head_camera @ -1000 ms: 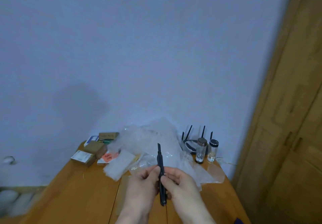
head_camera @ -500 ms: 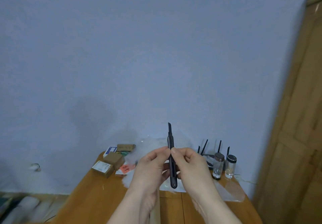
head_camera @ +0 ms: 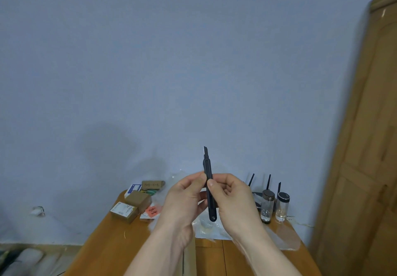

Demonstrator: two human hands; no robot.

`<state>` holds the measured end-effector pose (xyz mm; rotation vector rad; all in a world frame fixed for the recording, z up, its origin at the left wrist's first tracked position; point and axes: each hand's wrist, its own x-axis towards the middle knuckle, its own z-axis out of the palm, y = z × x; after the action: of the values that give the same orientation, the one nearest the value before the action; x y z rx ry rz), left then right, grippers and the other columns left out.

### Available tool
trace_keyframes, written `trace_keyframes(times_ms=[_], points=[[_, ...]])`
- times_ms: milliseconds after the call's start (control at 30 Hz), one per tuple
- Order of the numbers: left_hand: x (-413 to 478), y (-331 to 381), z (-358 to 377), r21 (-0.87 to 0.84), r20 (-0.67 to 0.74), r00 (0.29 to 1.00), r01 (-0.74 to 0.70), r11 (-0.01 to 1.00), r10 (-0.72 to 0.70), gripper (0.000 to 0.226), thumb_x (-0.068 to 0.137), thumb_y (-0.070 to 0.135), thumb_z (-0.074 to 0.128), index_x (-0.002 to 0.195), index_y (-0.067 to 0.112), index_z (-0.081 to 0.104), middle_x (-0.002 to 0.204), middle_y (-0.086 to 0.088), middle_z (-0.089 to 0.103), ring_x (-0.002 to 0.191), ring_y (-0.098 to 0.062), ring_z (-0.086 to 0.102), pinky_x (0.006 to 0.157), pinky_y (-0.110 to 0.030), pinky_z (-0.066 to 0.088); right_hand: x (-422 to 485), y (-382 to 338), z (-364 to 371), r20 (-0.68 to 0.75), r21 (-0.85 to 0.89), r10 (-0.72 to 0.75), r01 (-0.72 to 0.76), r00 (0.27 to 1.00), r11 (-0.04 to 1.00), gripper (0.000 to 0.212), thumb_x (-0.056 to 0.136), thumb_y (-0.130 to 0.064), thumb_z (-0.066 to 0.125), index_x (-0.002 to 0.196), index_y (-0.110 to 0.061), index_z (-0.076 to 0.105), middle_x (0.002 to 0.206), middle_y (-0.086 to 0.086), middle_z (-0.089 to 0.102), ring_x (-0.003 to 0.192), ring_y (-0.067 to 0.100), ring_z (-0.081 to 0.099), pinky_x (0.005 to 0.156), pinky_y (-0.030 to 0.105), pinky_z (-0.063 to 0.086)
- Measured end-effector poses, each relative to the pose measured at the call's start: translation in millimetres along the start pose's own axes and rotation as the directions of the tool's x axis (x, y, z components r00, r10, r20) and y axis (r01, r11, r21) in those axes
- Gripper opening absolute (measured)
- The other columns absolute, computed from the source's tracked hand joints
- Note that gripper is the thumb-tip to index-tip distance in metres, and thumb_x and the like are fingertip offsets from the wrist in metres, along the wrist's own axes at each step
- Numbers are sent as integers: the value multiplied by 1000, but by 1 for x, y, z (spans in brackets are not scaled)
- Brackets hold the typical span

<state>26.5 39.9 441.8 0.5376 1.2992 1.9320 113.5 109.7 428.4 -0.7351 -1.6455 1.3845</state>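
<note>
A slim black utility knife (head_camera: 208, 177) stands upright in front of me, above the wooden table (head_camera: 120, 239). A short silver blade tip sticks out of its top end. My left hand (head_camera: 184, 202) pinches the handle from the left with thumb and fingers. My right hand (head_camera: 234, 200) grips the handle from the right, its thumb pressed against the body near the middle. The lower end of the knife hangs free between my palms.
Small cardboard boxes (head_camera: 131, 206) and a pink note (head_camera: 153, 210) lie at the table's back left. Clear plastic wrapping (head_camera: 285, 237) spreads under my hands. Two glass bottles (head_camera: 267, 206) and a black router with antennas (head_camera: 268, 182) stand back right. A wooden door (head_camera: 365, 146) is on the right.
Both hands have lifted the knife up from just over the table. A silver blade tip now shows at the top. The camera view has shifted left.
</note>
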Motion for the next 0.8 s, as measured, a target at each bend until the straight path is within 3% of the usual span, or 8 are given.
trace_keyframes(times_ms=[167,300,400,500,800], points=[[5,-3,1,-2,-23,1000,6,1000,-6,17,100,16,62,105,8,77,94,-15,82,86,-26,76,74,-33,57,-1,3,-4,42,-22,0,0,999,1000,20,96,-10,63,98,-26,74,89,2,79,82,15,76,76,31,62],[6,-6,3,-8,-49,999,6,1000,-6,17,100,15,62,104,7,77,85,-10,82,79,-22,76,72,-31,57,0,6,-7,84,-35,9,-6,996,999,29,95,-2,61,102,-27,73,91,2,78,83,15,75,71,25,61],[8,-9,4,8,-60,998,2,1000,-2,17,101,14,61,103,7,76,81,-8,82,72,-19,76,72,-31,58,0,8,-8,105,-35,14,-10,994,999,35,94,3,59,102,-28,72,93,3,78,85,21,74,69,26,60],[10,-14,4,16,-74,997,4,1000,-3,17,100,14,62,104,7,77,81,-7,82,78,-22,75,73,-31,59,1,12,-10,109,-29,17,-14,994,999,37,94,4,58,101,-29,72,92,0,78,85,19,74,70,27,61],[28,-68,12,87,-116,991,81,993,-70,18,99,14,63,105,4,77,91,-16,81,78,-26,75,72,-34,60,-4,72,-29,40,-59,95,-93,995,994,27,96,-17,63,116,-34,70,100,-15,78,96,1,72,91,27,58]])
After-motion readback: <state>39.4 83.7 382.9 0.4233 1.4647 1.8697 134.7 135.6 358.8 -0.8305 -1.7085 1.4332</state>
